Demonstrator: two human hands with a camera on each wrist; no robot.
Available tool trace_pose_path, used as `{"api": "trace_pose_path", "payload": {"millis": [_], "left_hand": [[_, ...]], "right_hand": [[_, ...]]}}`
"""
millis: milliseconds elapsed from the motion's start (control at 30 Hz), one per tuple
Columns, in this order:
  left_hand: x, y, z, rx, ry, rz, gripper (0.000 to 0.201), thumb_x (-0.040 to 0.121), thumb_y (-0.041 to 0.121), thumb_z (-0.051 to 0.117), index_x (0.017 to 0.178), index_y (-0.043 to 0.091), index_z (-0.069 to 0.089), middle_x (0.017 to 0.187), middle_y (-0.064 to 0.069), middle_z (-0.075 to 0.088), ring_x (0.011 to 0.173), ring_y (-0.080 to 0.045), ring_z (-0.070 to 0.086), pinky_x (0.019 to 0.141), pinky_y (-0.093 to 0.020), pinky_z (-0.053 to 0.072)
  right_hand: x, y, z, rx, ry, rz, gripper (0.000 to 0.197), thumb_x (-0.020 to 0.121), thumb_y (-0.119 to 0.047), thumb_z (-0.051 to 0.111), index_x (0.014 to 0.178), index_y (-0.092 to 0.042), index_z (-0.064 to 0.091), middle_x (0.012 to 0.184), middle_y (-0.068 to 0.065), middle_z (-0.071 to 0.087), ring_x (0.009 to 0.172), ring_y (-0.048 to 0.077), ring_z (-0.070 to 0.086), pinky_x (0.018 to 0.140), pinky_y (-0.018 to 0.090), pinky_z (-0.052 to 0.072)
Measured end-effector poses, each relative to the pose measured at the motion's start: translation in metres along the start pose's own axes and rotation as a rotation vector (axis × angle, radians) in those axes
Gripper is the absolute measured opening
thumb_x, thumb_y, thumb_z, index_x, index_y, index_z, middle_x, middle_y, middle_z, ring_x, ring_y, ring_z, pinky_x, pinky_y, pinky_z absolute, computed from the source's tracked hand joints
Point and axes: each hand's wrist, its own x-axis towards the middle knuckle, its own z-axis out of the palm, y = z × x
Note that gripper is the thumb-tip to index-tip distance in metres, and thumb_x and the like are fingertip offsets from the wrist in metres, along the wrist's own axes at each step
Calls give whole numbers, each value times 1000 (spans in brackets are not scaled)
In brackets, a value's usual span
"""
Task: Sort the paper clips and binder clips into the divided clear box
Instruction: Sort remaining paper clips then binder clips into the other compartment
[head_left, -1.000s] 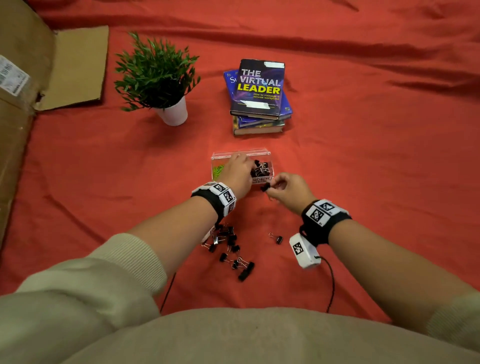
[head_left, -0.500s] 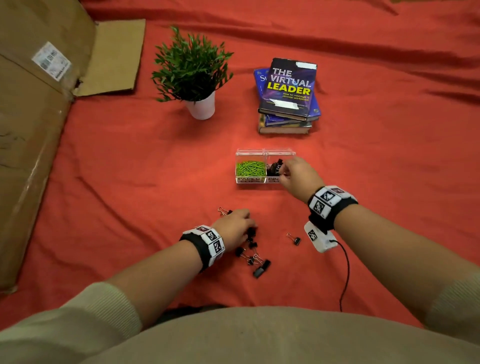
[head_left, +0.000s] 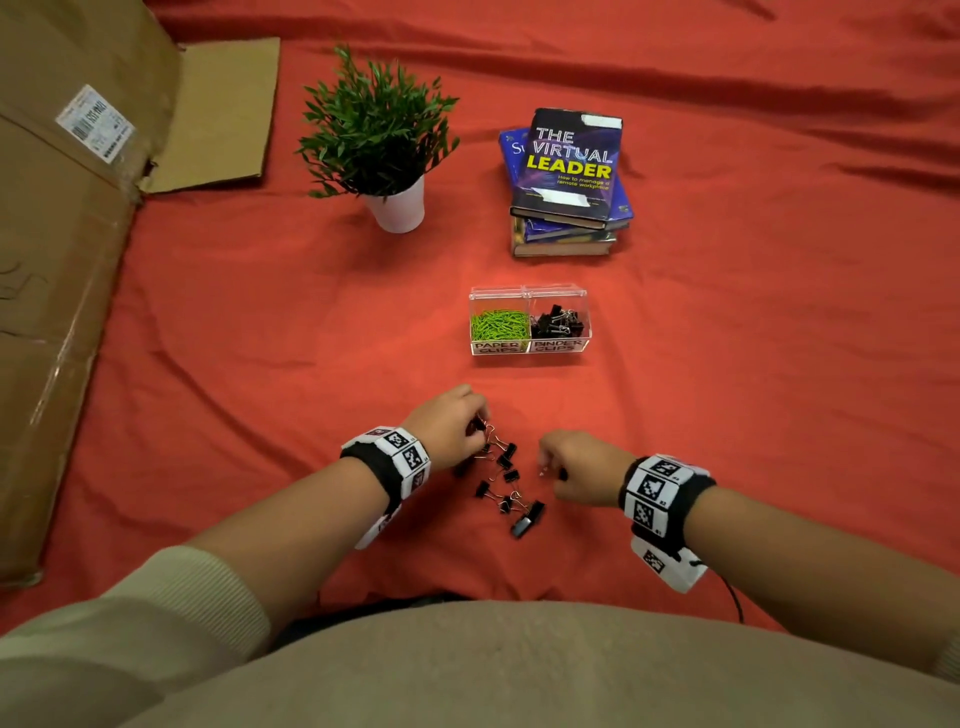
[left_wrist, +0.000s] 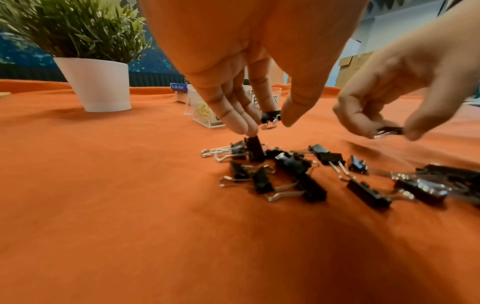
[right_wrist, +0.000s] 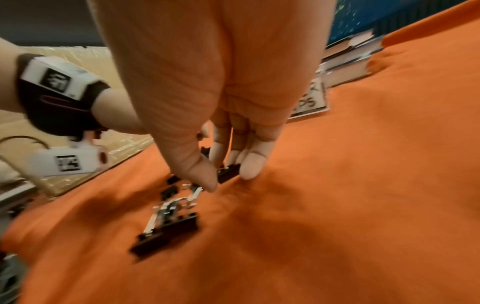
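Note:
The divided clear box (head_left: 529, 351) sits on the red cloth, with green paper clips (head_left: 498, 326) in its left cell and black binder clips (head_left: 558, 321) in its right cell. Several loose black binder clips (head_left: 506, 486) lie in a pile nearer to me. My left hand (left_wrist: 271, 123) is at the pile's far left and pinches one small binder clip (left_wrist: 270, 117) between thumb and forefinger, just above the cloth. My right hand (right_wrist: 228, 174) is at the pile's right edge, its thumb and fingers pinching another binder clip (right_wrist: 230, 171) low over the cloth.
A potted plant (head_left: 387, 150) in a white pot and a stack of books (head_left: 569, 182) stand beyond the box. A flattened cardboard box (head_left: 67, 249) lies along the left. Red cloth (head_left: 779, 338) stretches to the right.
My right hand has come back from the box's binder clip cell to the pile and taken a clip. My left hand, which went from the box to the pile, now pinches a clip.

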Motion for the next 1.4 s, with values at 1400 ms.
{"api": "trace_pose_path", "payload": {"millis": [1400], "left_hand": [[-12, -20, 3, -17, 92, -172, 53, 84, 20, 57, 136, 21, 42, 119, -3, 49, 109, -24, 55, 91, -37, 48]], "right_hand": [[60, -14, -62, -81, 471, 42, 30, 85, -18, 57, 115, -13, 59, 118, 7, 54, 115, 24, 47, 100, 38, 45]]}}
